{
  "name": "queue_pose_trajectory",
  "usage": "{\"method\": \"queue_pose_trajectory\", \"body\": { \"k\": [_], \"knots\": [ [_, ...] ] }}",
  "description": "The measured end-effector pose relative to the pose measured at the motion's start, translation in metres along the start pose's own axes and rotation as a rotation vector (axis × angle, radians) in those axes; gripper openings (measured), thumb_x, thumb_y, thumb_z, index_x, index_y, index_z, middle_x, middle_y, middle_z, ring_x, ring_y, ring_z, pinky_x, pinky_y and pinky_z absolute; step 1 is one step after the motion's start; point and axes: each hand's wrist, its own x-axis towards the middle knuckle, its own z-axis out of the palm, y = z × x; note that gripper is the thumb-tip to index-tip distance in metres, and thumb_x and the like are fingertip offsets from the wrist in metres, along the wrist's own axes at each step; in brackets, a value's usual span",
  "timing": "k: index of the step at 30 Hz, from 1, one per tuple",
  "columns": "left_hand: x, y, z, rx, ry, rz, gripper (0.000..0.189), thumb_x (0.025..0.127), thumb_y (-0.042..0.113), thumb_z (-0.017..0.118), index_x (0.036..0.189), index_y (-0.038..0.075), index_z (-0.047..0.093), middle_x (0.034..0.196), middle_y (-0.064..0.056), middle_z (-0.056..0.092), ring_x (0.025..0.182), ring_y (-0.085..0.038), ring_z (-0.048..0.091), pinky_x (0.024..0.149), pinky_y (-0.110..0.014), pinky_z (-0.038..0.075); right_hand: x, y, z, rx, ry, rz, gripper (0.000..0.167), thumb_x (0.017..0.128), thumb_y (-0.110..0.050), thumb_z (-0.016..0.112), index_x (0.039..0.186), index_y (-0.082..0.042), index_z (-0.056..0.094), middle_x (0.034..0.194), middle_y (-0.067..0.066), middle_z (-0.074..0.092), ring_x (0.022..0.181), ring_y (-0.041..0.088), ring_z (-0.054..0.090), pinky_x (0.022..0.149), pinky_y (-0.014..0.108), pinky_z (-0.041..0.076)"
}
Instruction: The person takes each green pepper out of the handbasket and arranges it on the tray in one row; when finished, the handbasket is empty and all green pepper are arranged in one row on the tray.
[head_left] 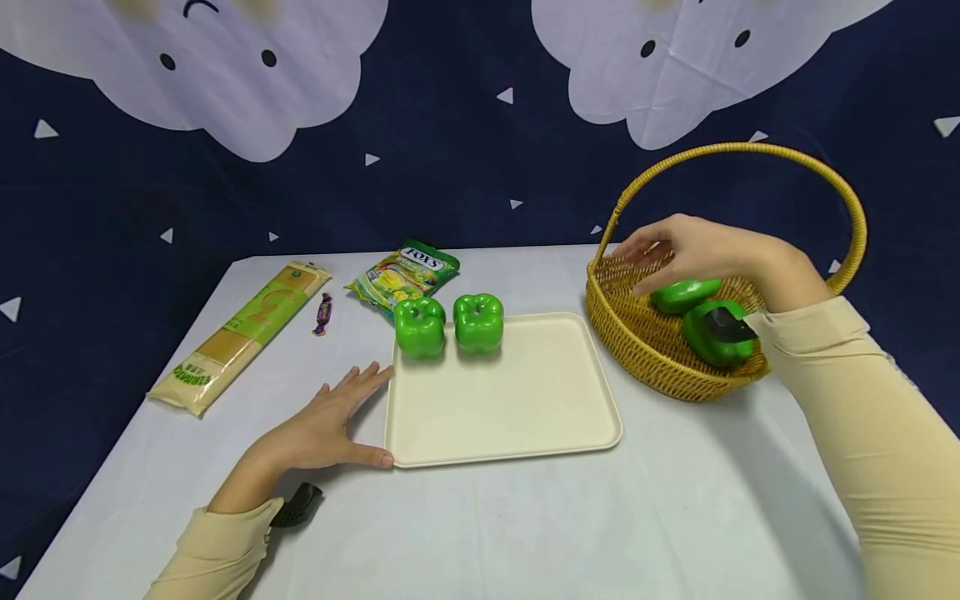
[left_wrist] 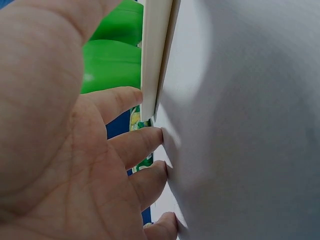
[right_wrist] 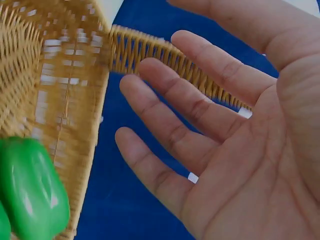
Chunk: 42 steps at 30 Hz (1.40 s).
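Observation:
My left hand (head_left: 318, 429) is spread at the left edge of a cream rectangular tray (head_left: 517, 400), with thumb and index fingertip right at its rim. Two shiny green bell peppers, one at the tray's back left corner (head_left: 420, 329) and another beside it (head_left: 478, 325), stand upright on it. Over the wicker basket (head_left: 637, 354) hangs my right hand (head_left: 708, 250), fingers apart and palm bare in the right wrist view. Inside the basket lie two more green bell peppers, a rear one (head_left: 686, 296) and a front one (head_left: 708, 346), partly covered by the right wrist and its black strap piece.
Behind the tray lies a green FOX'S candy bag (head_left: 405, 275). A small purple wrapped candy (head_left: 323, 315) and a long pack of noodles (head_left: 243, 333) are to the left. The basket's tall handle (head_left: 738, 148) arches above the right arm. A dark patterned cloth hangs behind the white table.

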Motion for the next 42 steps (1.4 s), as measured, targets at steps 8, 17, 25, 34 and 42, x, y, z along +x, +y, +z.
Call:
{"method": "queue_pose_trajectory", "body": {
  "k": [8, 17, 25, 34, 42],
  "knots": [
    [0.0, 0.001, -0.001, 0.005, 0.001, 0.003, 0.127, 0.071, 0.059, 0.096, 0.171, 0.016, 0.03, 0.176, -0.028, 0.024, 0.162, -0.058, 0.014, 0.12, -0.088, 0.009, -0.009, 0.02, -0.012, -0.052, -0.009, 0.055, 0.066, 0.093, -0.021, 0.086, 0.15, -0.003, 0.059, 0.152, 0.022, 0.062, 0.138, 0.046, 0.059, 0.113, 0.064, 0.049],
    [0.0, 0.001, -0.001, -0.002, 0.0, 0.008, 0.127, 0.071, 0.058, 0.096, 0.171, 0.016, 0.03, 0.176, -0.028, 0.023, 0.162, -0.059, 0.013, 0.119, -0.088, 0.009, -0.012, 0.043, -0.017, -0.142, -0.055, 0.162, 0.074, 0.094, -0.024, 0.084, 0.156, -0.002, 0.05, 0.154, 0.038, 0.051, 0.14, 0.059, 0.05, 0.11, 0.074, 0.045],
    [-0.001, 0.001, -0.001, -0.012, -0.001, 0.007, 0.127, 0.071, 0.058, 0.096, 0.171, 0.016, 0.03, 0.176, -0.028, 0.023, 0.162, -0.059, 0.013, 0.12, -0.088, 0.008, -0.013, 0.06, -0.018, -0.108, -0.094, 0.221, 0.078, 0.096, -0.021, 0.081, 0.16, 0.001, 0.042, 0.152, 0.047, 0.043, 0.137, 0.063, 0.046, 0.109, 0.079, 0.042],
    [0.0, 0.0, -0.001, -0.005, 0.0, 0.003, 0.127, 0.071, 0.058, 0.096, 0.171, 0.017, 0.03, 0.176, -0.028, 0.023, 0.162, -0.059, 0.013, 0.12, -0.088, 0.009, -0.013, 0.077, -0.017, -0.069, -0.126, 0.27, 0.082, 0.095, -0.019, 0.08, 0.16, 0.005, 0.036, 0.147, 0.05, 0.044, 0.131, 0.062, 0.05, 0.102, 0.071, 0.051],
    [0.0, 0.0, -0.001, -0.013, -0.003, 0.007, 0.127, 0.071, 0.057, 0.096, 0.171, 0.017, 0.029, 0.176, -0.028, 0.023, 0.163, -0.059, 0.012, 0.12, -0.088, 0.008, -0.016, 0.086, -0.016, 0.063, -0.184, 0.351, 0.086, 0.1, -0.023, 0.075, 0.164, 0.002, 0.022, 0.152, 0.053, 0.033, 0.129, 0.06, 0.053, 0.093, 0.062, 0.059]
  ]
}}
